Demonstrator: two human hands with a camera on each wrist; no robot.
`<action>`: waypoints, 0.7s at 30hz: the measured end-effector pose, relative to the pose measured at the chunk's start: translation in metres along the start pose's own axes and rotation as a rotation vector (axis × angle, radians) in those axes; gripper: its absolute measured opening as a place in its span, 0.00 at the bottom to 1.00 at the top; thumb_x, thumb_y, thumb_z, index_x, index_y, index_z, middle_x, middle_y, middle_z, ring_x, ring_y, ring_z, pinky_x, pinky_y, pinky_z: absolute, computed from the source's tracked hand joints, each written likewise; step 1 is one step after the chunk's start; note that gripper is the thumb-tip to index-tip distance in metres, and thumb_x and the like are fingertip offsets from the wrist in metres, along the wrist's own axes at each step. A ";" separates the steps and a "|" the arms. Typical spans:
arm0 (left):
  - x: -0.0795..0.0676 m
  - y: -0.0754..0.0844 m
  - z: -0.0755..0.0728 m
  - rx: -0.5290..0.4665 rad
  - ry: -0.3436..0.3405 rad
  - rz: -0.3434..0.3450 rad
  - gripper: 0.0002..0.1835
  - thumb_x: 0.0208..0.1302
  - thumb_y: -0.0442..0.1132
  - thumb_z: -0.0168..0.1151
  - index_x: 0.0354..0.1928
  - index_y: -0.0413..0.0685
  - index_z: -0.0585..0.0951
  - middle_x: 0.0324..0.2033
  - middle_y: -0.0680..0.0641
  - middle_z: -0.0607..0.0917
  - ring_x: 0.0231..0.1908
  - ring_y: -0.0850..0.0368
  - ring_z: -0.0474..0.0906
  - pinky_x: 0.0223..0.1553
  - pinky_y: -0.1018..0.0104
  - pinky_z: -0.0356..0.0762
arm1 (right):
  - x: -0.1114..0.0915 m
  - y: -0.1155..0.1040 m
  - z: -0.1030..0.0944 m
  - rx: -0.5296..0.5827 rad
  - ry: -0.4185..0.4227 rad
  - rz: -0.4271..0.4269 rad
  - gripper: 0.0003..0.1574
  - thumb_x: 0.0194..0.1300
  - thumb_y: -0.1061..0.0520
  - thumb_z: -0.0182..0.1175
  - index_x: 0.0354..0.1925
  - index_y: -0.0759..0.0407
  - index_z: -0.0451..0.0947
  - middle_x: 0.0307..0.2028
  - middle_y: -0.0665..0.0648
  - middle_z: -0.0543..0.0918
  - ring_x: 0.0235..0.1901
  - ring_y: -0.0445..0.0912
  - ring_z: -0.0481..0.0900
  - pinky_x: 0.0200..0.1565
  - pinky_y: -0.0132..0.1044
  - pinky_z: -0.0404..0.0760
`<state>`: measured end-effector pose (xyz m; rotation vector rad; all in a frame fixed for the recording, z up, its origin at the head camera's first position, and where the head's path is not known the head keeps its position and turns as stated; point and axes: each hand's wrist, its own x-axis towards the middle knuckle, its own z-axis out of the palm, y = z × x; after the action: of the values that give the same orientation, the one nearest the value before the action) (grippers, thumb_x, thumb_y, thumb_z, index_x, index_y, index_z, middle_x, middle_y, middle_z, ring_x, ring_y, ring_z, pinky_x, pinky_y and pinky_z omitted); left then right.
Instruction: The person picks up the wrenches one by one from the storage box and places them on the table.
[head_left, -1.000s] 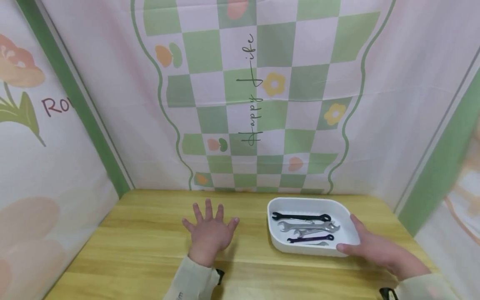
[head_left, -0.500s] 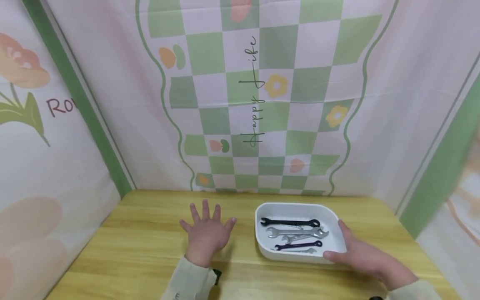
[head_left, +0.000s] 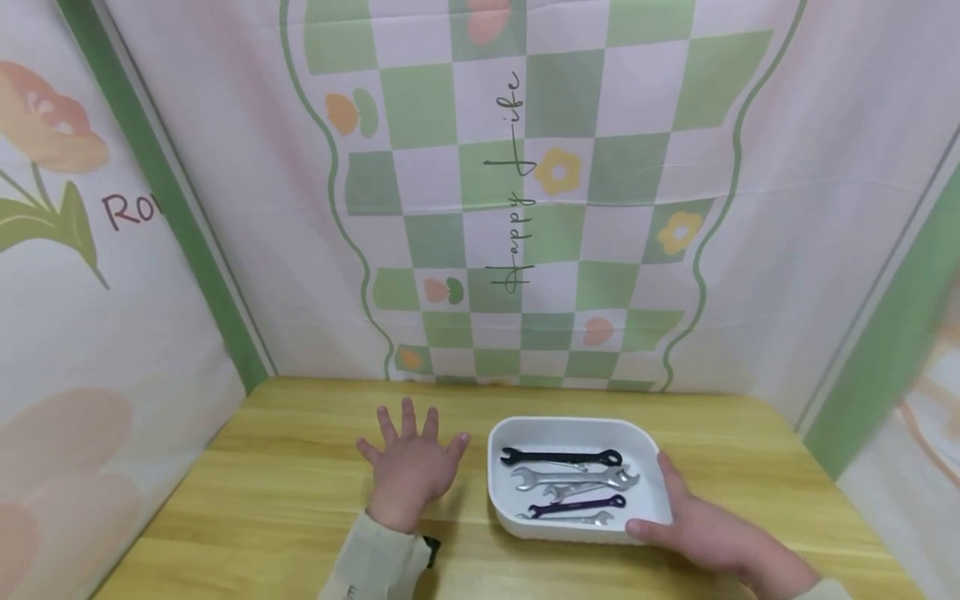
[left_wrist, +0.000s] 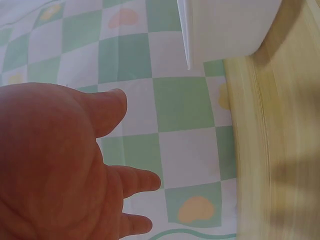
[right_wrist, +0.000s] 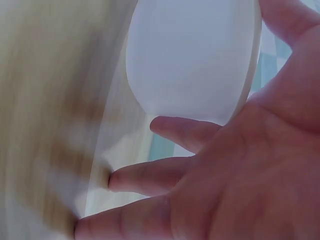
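Note:
In the head view a white plastic tray (head_left: 497, 492) sits on the wooden table, right of the middle. Inside it lie several wrenches: a black wrench (head_left: 562, 457) at the back, a larger silver wrench (head_left: 570, 478), a purple wrench (head_left: 576, 506) and smaller silver ones partly covered. My right hand (head_left: 708, 529) presses against the tray's right end, thumb at the front corner of the rim, one finger at its side. The right wrist view shows its fingers (right_wrist: 150, 176) straight and spread beside the tray wall. My left hand (head_left: 412, 471) is spread wide left of the tray, holding nothing.
The wooden table (head_left: 285, 467) runs back to a printed fabric curtain (head_left: 427, 100) with green checks. Fabric side walls (head_left: 45, 333) close in the left and right.
The tray with its wrenches has slid left and a little nearer to me, together with my right hand. My left hand stays spread in nearly the same place.

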<state>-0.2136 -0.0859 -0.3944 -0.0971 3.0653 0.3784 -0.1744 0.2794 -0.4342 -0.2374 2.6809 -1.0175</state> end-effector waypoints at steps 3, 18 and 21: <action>0.000 -0.001 0.001 -0.001 -0.001 0.001 0.42 0.71 0.72 0.35 0.77 0.53 0.62 0.77 0.37 0.45 0.72 0.28 0.29 0.58 0.18 0.31 | -0.002 -0.006 0.005 0.000 -0.002 0.016 0.77 0.63 0.38 0.67 0.73 0.74 0.20 0.65 0.89 0.53 0.61 0.68 0.66 0.63 0.68 0.56; 0.000 -0.006 0.000 -0.014 0.003 0.001 0.42 0.72 0.71 0.35 0.76 0.51 0.63 0.77 0.36 0.45 0.72 0.26 0.29 0.57 0.17 0.33 | -0.003 -0.012 0.004 0.000 0.008 -0.052 0.73 0.58 0.46 0.73 0.74 0.74 0.32 0.48 0.73 0.80 0.44 0.54 0.77 0.53 0.57 0.73; 0.000 -0.007 0.001 -0.025 -0.001 0.000 0.42 0.72 0.71 0.36 0.77 0.51 0.62 0.77 0.36 0.45 0.72 0.27 0.29 0.57 0.17 0.32 | -0.002 -0.006 0.001 0.021 -0.014 -0.089 0.73 0.57 0.48 0.74 0.75 0.73 0.31 0.50 0.73 0.79 0.41 0.52 0.76 0.52 0.55 0.73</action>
<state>-0.2133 -0.0929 -0.3971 -0.0984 3.0605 0.4160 -0.1722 0.2749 -0.4310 -0.3617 2.6670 -1.0655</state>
